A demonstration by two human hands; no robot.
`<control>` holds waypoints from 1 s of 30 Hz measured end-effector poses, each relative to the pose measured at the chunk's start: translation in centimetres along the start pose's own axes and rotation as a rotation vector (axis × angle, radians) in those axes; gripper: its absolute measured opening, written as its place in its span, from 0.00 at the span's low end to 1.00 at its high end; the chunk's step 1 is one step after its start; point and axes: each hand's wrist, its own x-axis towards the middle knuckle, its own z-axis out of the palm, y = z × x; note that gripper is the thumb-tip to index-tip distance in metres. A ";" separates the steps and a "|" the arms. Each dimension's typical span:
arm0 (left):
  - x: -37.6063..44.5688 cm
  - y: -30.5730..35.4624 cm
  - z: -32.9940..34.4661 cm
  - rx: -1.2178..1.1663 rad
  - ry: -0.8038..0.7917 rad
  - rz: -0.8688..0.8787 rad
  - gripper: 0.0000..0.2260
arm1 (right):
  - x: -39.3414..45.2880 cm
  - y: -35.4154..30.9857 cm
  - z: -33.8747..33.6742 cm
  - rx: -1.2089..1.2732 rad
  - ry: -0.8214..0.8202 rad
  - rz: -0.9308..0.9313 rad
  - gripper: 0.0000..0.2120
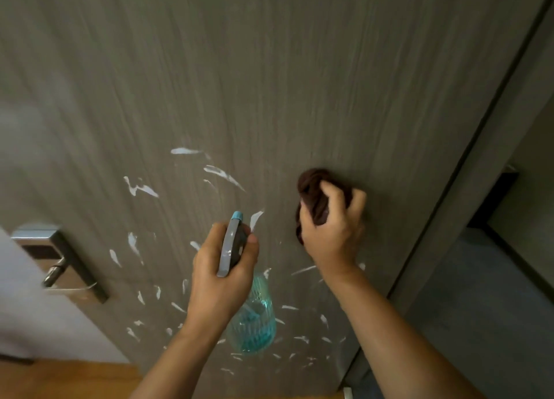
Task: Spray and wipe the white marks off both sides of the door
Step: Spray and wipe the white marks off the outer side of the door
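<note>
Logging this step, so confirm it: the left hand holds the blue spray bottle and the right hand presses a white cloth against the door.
One detail is wrong: the cloth is dark brown, not white. The head view shows the right hand pressing it against the door, while the left hand holds the blue spray bottle.

Dim indoor light, soft blur, wide-angle edge bending

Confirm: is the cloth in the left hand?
No, the right hand grips the brown cloth against the door; the left hand holds the spray bottle.
</note>
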 end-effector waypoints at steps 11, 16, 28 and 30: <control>3.0 2.2 -7.3 0.094 0.070 0.053 0.09 | 4.1 -7.3 0.4 0.132 0.101 0.044 0.18; 3.6 2.5 -9.2 0.079 0.021 0.029 0.06 | 4.6 -8.2 0.3 0.165 0.123 0.084 0.19; 3.8 1.2 -11.2 0.008 -0.043 0.049 0.05 | 2.7 -10.7 4.0 -0.148 0.074 -0.020 0.20; 4.0 1.2 -11.5 0.008 -0.032 0.065 0.05 | 1.2 -12.1 5.5 -0.169 0.018 -0.013 0.23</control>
